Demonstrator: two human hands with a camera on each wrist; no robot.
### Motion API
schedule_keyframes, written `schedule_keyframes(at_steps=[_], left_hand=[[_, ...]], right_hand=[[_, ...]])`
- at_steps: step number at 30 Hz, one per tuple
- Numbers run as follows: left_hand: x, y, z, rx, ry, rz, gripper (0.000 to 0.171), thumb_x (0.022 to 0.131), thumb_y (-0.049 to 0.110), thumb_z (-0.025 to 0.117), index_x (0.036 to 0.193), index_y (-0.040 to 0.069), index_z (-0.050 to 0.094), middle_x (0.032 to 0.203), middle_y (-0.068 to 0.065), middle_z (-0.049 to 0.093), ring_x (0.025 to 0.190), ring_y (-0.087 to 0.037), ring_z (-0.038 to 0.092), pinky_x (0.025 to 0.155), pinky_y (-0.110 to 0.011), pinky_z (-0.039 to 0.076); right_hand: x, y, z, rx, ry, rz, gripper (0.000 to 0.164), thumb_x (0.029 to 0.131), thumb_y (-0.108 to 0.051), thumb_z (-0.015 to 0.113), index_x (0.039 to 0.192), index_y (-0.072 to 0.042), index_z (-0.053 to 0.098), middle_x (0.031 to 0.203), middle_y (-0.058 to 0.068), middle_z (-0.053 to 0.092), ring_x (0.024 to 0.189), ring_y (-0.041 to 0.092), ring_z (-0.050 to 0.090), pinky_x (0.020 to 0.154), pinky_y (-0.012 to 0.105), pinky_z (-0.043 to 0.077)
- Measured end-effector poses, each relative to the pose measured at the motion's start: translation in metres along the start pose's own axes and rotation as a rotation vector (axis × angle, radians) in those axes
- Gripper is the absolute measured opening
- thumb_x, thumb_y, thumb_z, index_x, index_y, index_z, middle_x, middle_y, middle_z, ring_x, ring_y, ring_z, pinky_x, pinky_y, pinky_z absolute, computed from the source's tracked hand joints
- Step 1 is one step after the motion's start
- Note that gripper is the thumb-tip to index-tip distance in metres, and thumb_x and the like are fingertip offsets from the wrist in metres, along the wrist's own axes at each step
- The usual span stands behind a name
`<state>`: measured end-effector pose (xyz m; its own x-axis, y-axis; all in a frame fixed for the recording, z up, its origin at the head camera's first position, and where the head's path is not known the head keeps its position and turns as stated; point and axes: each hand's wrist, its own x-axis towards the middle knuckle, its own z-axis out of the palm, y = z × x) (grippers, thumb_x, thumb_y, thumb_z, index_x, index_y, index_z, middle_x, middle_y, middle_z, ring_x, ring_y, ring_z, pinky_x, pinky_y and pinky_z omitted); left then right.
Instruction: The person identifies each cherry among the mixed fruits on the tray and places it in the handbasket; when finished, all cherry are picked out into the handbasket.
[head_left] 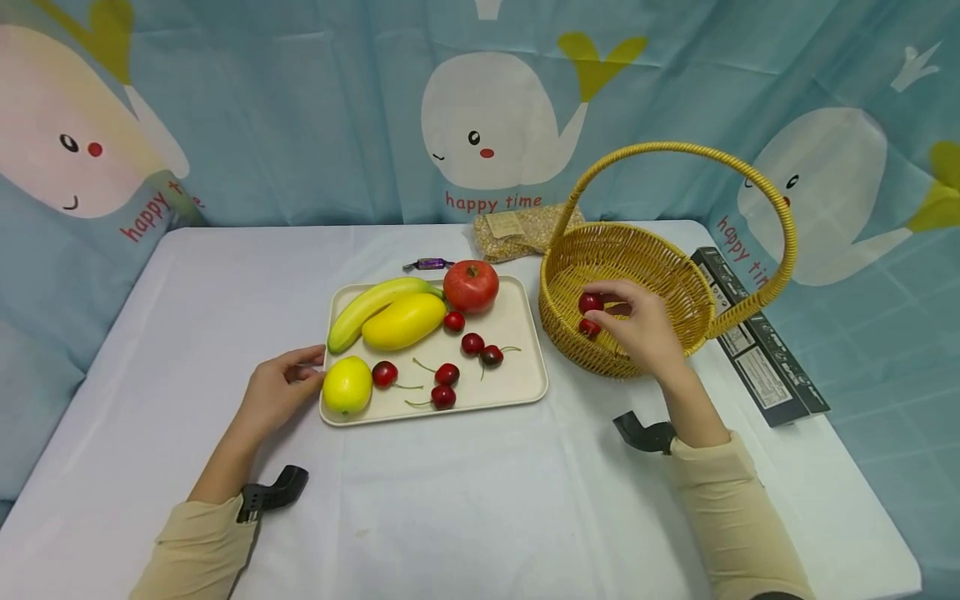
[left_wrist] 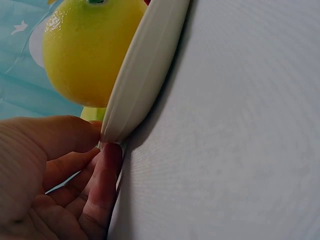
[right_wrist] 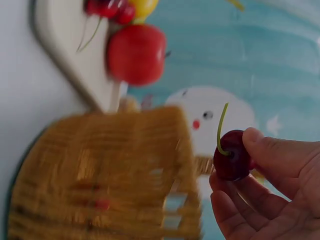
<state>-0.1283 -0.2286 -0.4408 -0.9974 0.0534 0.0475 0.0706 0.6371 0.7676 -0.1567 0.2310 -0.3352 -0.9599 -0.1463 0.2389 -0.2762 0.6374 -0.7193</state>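
Over the yellow wicker basket (head_left: 626, 242), my right hand (head_left: 637, 325) pinches a dark red cherry (right_wrist: 234, 156) between thumb and fingers; its green stem points up in the right wrist view. Below it, another cherry (head_left: 589, 327) shows inside the basket. My left hand (head_left: 277, 392) pinches the left rim of the cream tray (head_left: 517, 367), thumb above and a finger below in the left wrist view. Close to that hand on the tray sits a yellow lemon-like fruit (head_left: 347, 386). Several cherries (head_left: 447, 374), a banana (head_left: 378, 307), a yellow mango-like fruit (head_left: 405, 322) and a red tomato-like fruit (head_left: 471, 287) share the tray.
A bag of grains (head_left: 517, 232) lies behind the tray, left of the basket. Near it is a small purple wrapped item (head_left: 429, 264). A black box (head_left: 772, 367) lies right of the basket, whose tall handle (head_left: 675, 147) arches above it. A whale-print curtain (head_left: 322, 125) hangs behind.
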Motion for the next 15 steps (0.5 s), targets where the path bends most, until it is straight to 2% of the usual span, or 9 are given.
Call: schedule_keyframes(at_steps=[6,10,15], left_hand=[[0.001,-0.001,-0.001,-0.006,-0.007,0.001,0.043,0.088,0.016,0.062,0.125,-0.004,0.054,0.108,-0.018,0.062,0.076,0.002,0.05,0.064,-0.009,0.041],[0.001,0.0,-0.001,-0.007,-0.011,0.002,0.043,0.088,0.016,0.062,0.125,-0.004,0.054,0.107,-0.019,0.062,0.075,0.002,0.05,0.063,-0.009,0.041],[0.0,0.001,0.0,0.003,-0.013,-0.014,0.043,0.088,0.016,0.062,0.126,-0.003,0.053,0.109,-0.019,0.061,0.076,-0.001,0.05,0.063,-0.009,0.041]], right_hand=[[0.0,0.024,-0.014,-0.048,0.028,0.1,0.032,0.085,-0.01,0.066,0.116,-0.004,0.062,0.11,0.013,0.06,0.095,0.025,0.059,0.073,0.013,0.046],[0.001,0.039,-0.018,-0.081,0.024,0.168,0.032,0.085,-0.012,0.066,0.116,-0.003,0.062,0.112,0.017,0.06,0.095,0.029,0.059,0.071,0.017,0.048],[0.001,0.05,-0.019,-0.107,-0.046,0.236,0.034,0.087,-0.016,0.064,0.119,-0.004,0.061,0.113,0.018,0.059,0.097,0.031,0.058,0.07,0.024,0.048]])
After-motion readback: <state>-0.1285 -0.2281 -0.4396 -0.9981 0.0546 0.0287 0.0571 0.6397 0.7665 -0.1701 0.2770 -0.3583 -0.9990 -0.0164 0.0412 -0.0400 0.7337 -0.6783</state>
